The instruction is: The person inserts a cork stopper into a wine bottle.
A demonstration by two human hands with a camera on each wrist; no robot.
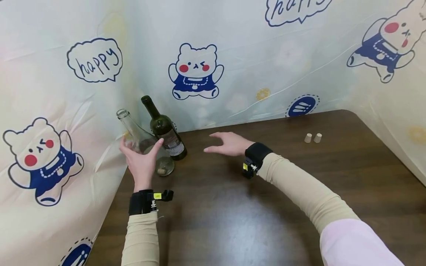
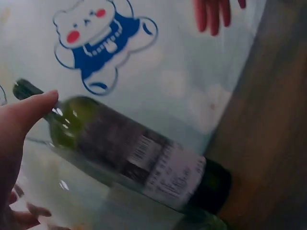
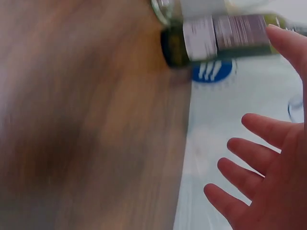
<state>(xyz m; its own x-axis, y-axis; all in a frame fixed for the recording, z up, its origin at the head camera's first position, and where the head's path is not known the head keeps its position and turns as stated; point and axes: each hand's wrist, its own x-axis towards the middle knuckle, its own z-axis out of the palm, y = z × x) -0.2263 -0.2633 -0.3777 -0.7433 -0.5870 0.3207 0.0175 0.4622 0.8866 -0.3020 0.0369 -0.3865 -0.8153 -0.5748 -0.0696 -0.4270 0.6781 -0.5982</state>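
Observation:
A clear glass bottle [image 1: 134, 127] stands at the table's back left. My left hand [image 1: 142, 164] is around its near side, thumb and fingers spread apart; whether they touch the glass is unclear. A pale cork-like piece [image 1: 161, 171] shows through the bottle's base. Close beside it, to the right, stands a dark green wine bottle [image 1: 163, 125], its label [image 2: 139, 153] facing the left wrist camera. To the right of both bottles, my right hand [image 1: 231, 143] hovers over the table with extended fingers, holding nothing. In the right wrist view its fingers [image 3: 254, 155] are spread apart.
Two small corks [image 1: 313, 138] stand side by side at the back right of the dark wooden table [image 1: 233, 210]. A pale curtain [image 1: 239, 66] printed with bears hangs along the back and both sides, close behind the bottles.

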